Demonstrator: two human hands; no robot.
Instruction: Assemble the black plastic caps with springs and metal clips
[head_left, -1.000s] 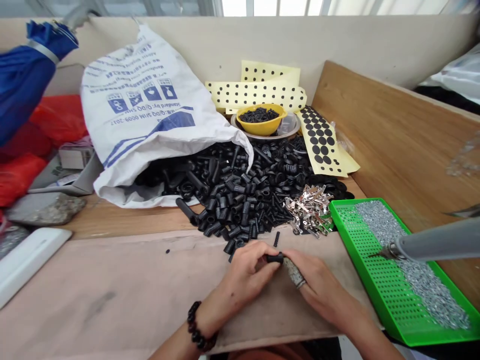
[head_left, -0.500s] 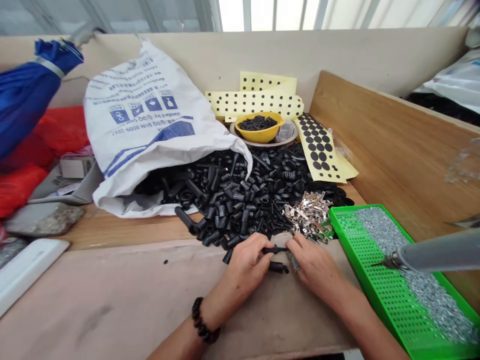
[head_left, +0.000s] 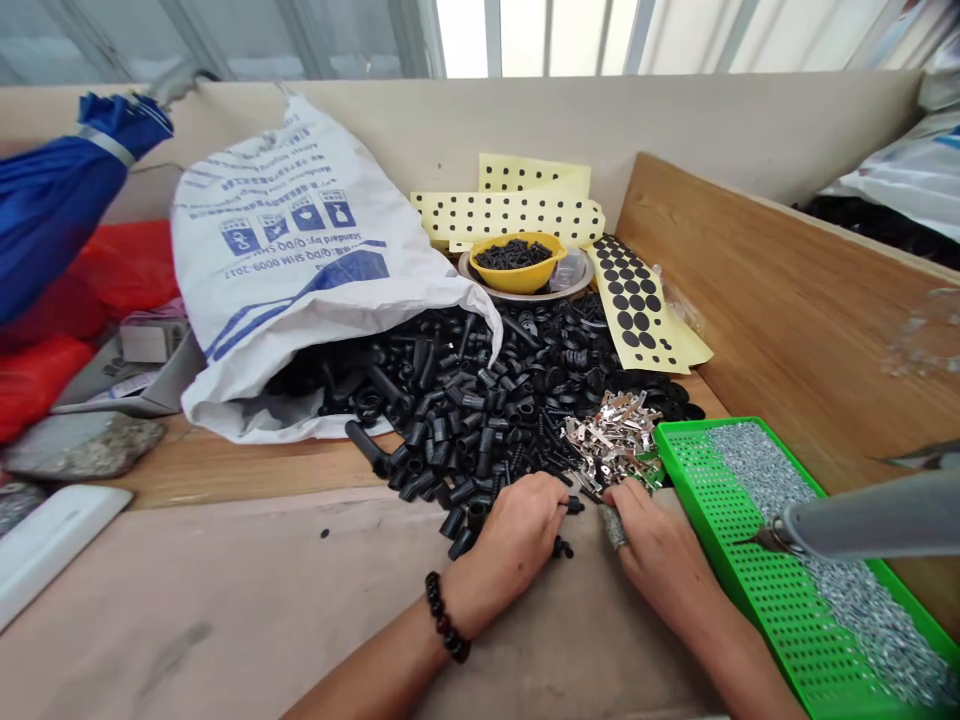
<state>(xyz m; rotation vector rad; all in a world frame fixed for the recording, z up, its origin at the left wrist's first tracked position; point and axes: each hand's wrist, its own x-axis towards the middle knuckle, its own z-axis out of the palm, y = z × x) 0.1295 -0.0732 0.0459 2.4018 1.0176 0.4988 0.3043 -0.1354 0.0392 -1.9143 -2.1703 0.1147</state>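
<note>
The small black piece (head_left: 574, 506) could slip, I'd say, since the left hand (head_left: 517, 530) seems to have it by one end only, and against the heap of black parts (head_left: 465, 410) it would be easily lost; the right hand (head_left: 652, 535), close to the metal clips (head_left: 615, 440), might knock some loose. From here the piece looks short and dark, between the hands, low over the surface (head_left: 300, 610); the left grip pinches it, but whether the right grip holds anything I cannot tell

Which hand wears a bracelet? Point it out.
The left hand: dark beads sit at its wrist, while the right hand has none.
</note>
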